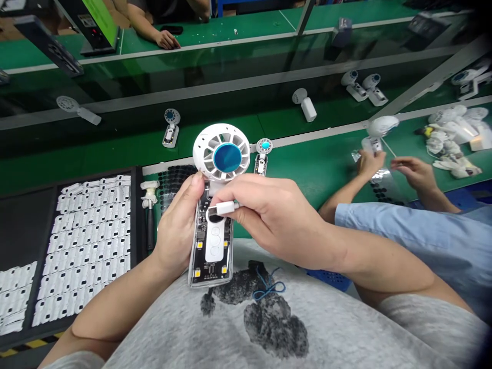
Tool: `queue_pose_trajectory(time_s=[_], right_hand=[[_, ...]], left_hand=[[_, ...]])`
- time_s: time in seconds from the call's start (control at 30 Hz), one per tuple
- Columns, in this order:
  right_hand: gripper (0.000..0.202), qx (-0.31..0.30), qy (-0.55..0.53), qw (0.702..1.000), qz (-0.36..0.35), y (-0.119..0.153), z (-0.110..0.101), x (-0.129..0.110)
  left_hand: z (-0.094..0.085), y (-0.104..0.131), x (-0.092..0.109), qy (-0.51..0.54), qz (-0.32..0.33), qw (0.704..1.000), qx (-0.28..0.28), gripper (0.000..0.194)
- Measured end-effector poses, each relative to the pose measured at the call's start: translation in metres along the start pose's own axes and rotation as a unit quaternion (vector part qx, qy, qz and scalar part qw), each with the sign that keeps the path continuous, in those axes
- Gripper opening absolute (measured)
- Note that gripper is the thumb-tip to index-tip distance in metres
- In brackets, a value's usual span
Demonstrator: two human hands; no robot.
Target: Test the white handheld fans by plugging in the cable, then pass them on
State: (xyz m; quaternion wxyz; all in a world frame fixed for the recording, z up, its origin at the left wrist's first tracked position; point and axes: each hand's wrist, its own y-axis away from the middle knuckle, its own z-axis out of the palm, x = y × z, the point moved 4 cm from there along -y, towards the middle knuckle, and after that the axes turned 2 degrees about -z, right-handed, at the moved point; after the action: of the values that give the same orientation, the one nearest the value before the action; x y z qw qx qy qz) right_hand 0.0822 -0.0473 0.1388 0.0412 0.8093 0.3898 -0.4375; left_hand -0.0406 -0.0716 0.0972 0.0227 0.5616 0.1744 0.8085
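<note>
A handheld fan [222, 154] with a round white head, a blue centre disc and a clear handle showing a black circuit board is upright in front of me. My left hand [179, 225] is wrapped round the left side of its handle, thumb just under the head. Between the thumb and fingers of my right hand [277, 220] is a small white connector [225, 207], held over the upper handle beside a dark round spot. A white oval panel [215, 241] lies along the middle of the board.
A black tray [136, 215] on the left holds rows of white parts. Several fans lie on the green bench, one [264, 147] just behind mine. On the right, a person in a blue sleeve [376, 225] handles another fan [382, 126]. Another person's hand [167, 39] rests across the bench.
</note>
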Motion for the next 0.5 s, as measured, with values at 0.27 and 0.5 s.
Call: queue_pose_trajectory(time_s=[0.27, 0.5], right_hand=[[0.022, 0.051, 0.049, 0.997, -0.040, 0.0043, 0.0019, -0.0015], [0.019, 0.097, 0.084, 0.988, -0.086, 0.0070, 0.0046, -0.0034]], left_hand=[[0.0008, 0.0002, 0.0014, 0.020, 0.021, 1.000, -0.004, 0.019], [-0.0001, 0.0027, -0.0003, 0.062, -0.018, 0.998, -0.013, 0.017]])
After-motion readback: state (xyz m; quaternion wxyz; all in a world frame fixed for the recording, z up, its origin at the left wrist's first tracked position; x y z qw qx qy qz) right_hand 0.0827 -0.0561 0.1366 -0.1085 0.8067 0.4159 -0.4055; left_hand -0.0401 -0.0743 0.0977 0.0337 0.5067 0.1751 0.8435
